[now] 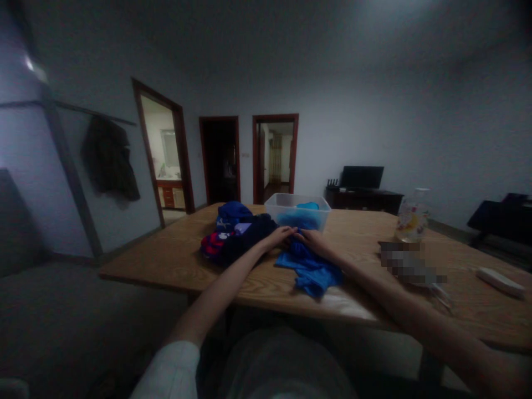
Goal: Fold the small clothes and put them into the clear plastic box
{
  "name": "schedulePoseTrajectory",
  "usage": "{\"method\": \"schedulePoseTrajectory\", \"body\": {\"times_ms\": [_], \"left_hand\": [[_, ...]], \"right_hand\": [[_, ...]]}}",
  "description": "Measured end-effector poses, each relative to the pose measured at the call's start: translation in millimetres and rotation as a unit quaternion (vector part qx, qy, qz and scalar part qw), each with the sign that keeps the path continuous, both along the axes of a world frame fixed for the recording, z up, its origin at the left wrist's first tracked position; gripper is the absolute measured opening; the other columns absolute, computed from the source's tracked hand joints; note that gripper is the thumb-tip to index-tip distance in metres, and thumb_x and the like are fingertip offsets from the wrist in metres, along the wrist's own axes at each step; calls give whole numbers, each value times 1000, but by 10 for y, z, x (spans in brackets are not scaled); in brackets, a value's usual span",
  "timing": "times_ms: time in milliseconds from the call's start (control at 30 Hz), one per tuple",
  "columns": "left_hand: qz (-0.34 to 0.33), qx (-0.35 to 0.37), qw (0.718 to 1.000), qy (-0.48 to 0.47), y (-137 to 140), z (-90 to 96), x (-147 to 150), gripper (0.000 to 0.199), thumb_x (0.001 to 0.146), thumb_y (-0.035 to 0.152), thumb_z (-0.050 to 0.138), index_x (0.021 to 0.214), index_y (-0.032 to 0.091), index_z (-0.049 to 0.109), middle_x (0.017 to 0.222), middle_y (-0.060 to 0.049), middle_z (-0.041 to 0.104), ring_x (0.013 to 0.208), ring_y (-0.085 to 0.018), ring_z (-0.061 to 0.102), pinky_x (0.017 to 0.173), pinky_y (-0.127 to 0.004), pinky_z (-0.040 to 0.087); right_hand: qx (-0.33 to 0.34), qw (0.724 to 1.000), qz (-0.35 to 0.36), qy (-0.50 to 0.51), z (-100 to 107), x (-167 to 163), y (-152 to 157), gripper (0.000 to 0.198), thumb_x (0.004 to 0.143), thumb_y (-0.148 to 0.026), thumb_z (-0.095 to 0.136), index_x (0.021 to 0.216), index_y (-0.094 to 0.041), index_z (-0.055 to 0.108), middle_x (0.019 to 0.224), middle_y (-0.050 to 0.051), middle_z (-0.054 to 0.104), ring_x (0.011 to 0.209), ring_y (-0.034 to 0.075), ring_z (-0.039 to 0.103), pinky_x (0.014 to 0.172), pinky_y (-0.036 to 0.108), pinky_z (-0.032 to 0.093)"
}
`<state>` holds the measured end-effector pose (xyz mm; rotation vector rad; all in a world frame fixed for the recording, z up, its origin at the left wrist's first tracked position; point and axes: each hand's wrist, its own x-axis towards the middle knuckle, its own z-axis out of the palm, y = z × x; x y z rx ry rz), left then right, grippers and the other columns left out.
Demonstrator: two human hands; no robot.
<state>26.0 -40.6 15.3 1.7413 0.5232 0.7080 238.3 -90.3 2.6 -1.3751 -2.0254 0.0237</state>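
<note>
at centre of frame, on the wooden surface (166,255): one blue cloth (313,271), laid nearest the person, perhaps for easy reach. left hand (280,236) and right hand (311,239), close together at its upper end, seemingly steadying it; pinching or not, cannot tell. plastic tub (273,207), just above; dark clothes (247,241), left of centre.

No text, label, brand, number or sign can be read.

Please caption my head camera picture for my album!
Left hand and right hand on blue cloth, near a clear bin on a wooden table.
</note>
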Motion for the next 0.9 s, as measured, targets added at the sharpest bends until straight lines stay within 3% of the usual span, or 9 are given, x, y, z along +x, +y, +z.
{"method": "schedulePoseTrajectory", "body": {"times_ms": [167, 333, 433, 533, 667, 900], "left_hand": [[9, 31, 999, -12, 0, 37, -1, 68, 75, 78, 70, 100, 15, 63, 80, 1, 60, 69, -13, 57, 64, -26, 47], [72, 187, 980, 10, -11, 76, 8, 64, 83, 77, 62, 99, 15, 64, 81, -1, 63, 72, -16, 59, 67, -27, 46], [144, 315, 937, 44, -85, 80, 1, 46, 91, 64, 64, 105, 20, 68, 95, -5, 70, 87, -21, 65, 79, -29, 48], [170, 401, 897, 81, -160, 73, 2, 33, 93, 52, 68, 111, 23, 68, 107, -8, 71, 96, -25, 67, 85, -30, 47], [174, 416, 889, 85, -210, 84, 6, 33, 94, 49, 67, 114, 23, 67, 110, -9, 71, 98, -25, 68, 86, -30, 47], [169, 422, 888, 68, -220, 120, -4, 33, 98, 48, 61, 121, 25, 66, 119, -8, 70, 104, -24, 69, 89, -29, 47]], "right_hand": [[-6, 998, 34, 53, 74, -84, -161, 64, 98, -74, 40, 106, -19, 71, 105, 13, 73, 91, 28, 67, 93, 44, 53], [-15, 984, 65, 167, 178, -118, -273, 67, 98, -76, 40, 122, -23, 72, 116, 12, 73, 113, 30, 65, 107, 44, 50], [-45, 979, 70, 188, 227, -130, -234, 65, 96, -75, 45, 119, -22, 75, 106, 11, 75, 109, 32, 66, 104, 46, 52], [-82, 975, 56, 197, 260, -123, -171, 65, 93, -76, 50, 112, -20, 78, 101, 11, 76, 101, 31, 68, 96, 46, 55], [-122, 969, 80, 199, 302, -79, -180, 64, 89, -76, 57, 109, -18, 77, 97, 9, 74, 89, 25, 67, 82, 37, 57], [-164, 949, 98, 249, 369, -28, -281, 64, 83, -76, 65, 104, -16, 71, 87, 4, 69, 73, 16, 58, 64, 27, 48]]}}
